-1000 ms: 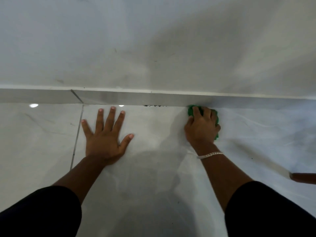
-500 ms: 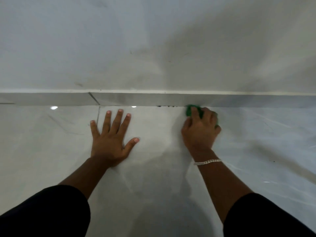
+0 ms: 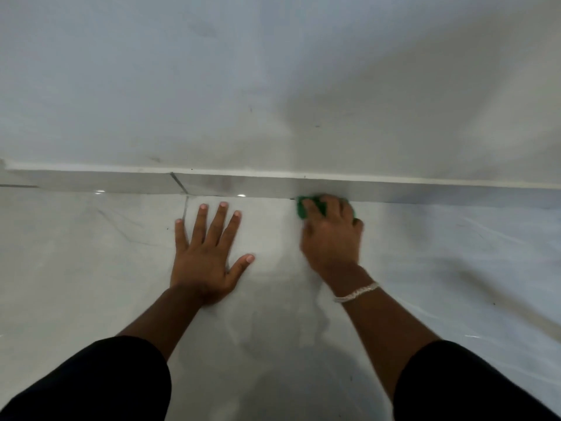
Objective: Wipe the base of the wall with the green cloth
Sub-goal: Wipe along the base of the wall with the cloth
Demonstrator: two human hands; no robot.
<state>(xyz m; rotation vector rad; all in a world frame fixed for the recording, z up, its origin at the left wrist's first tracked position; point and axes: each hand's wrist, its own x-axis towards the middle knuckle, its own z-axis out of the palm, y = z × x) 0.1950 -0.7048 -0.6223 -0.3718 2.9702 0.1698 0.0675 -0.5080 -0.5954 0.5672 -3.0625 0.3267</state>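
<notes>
Pressing green cloth against the skirting tile under curled right hand, left hand spread flat on floor just beside the skirting tile, empty.

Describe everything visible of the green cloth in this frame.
The green cloth is a bright green, soft-looking rag, bunched up and mostly hidden under the right hand. Only its left edge and a sliver by the fingers show. It lies on the glossy floor tile, pressed against the foot of the skirting strip at the wall's base. The hand's grip curls over it from above; its full shape cannot be told.
</notes>
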